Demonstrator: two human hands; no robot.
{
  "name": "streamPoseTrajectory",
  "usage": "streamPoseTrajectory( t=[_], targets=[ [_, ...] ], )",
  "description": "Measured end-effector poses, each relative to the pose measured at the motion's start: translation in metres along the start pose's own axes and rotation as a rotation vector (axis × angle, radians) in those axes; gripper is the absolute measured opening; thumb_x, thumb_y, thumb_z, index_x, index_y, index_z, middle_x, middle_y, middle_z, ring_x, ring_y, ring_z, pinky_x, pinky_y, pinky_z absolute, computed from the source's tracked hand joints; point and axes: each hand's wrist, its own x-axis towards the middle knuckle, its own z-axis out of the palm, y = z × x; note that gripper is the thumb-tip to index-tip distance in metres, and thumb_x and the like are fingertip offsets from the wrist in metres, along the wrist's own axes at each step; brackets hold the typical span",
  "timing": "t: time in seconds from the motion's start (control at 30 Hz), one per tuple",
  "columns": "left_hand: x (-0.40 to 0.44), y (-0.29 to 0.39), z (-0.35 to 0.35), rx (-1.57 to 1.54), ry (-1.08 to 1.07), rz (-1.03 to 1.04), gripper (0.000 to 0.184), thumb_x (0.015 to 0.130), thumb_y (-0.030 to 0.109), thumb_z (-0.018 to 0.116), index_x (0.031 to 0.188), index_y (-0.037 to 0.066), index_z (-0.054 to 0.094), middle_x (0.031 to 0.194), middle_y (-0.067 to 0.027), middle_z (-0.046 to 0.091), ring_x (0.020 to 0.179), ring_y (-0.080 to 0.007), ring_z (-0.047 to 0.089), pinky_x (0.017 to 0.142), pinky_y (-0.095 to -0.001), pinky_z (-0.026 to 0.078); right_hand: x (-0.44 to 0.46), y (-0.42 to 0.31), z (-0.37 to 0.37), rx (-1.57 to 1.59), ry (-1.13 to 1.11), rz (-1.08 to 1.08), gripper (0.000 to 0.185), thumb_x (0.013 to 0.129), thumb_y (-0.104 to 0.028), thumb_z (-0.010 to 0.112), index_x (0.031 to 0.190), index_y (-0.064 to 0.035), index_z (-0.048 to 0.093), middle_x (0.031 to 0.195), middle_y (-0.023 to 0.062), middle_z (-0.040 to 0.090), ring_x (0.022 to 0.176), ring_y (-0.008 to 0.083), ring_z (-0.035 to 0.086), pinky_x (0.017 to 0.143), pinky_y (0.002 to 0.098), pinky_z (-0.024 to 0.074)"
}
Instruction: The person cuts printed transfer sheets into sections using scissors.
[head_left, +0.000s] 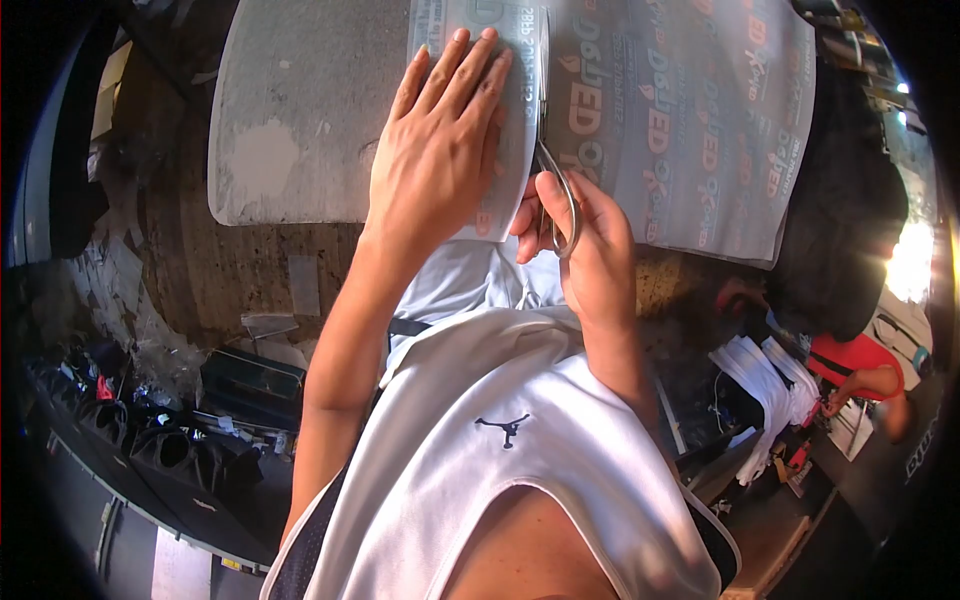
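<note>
My left hand (437,140) lies flat, fingers stretched out, on a strip of translucent printed sheet (522,130) on the grey table. In my right hand (585,235) is a pair of metal scissors (567,205), thumb and fingers at the handle loops. The blades point away from me, along the line between the strip and a larger printed sheet (680,130) on the right. Red and blue lettering covers that larger sheet. Its near edge reaches past the table's front edge.
The worn grey table (290,110) has a rounded corner at the left. Dark bags (170,455) and a dark green box (250,385) are at the lower left. On the right, a person in a red top (860,365) is beside white cloth (755,385).
</note>
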Motion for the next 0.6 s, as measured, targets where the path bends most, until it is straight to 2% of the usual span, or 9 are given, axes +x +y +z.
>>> streamPoseTrajectory(
  t=[0.07,0.13,0.6],
  targets=[
    [0.001,0.001,-0.002,-0.002,-0.008,-0.003,0.047,0.103,0.016,0.053,0.149,0.004,0.054,0.160,-0.0120,0.049,0.153,-0.0292,0.039,0.128,-0.0477,0.026,0.003,0.000,0.000,-0.001,-0.004,0.001,0.032,0.108,-0.033,0.063,0.099,-0.0023,0.063,0.082,0.0083,0.069,0.063,0.0117,0.063,0.061,0.0243,0.0497],
    [0.001,0.002,-0.004,0.006,-0.023,-0.034,0.046,0.107,0.018,0.051,0.153,0.011,0.053,0.162,-0.0074,0.048,0.154,-0.0254,0.038,0.129,-0.0454,0.025,0.005,-0.001,-0.001,-0.001,-0.008,0.002,0.032,0.108,-0.033,0.063,0.099,-0.0022,0.063,0.082,0.0085,0.069,0.063,0.0117,0.064,0.061,0.0244,0.0498],
    [0.003,0.002,-0.005,-0.025,-0.049,-0.055,0.048,0.105,0.017,0.053,0.151,0.008,0.054,0.161,-0.0087,0.048,0.153,-0.0263,0.038,0.129,-0.0463,0.025,0.022,-0.013,-0.002,-0.005,-0.008,0.010,0.034,0.107,-0.034,0.064,0.104,0.0000,0.065,0.081,0.0081,0.069,0.063,0.0127,0.064,0.061,0.0251,0.0508]
  ],
)
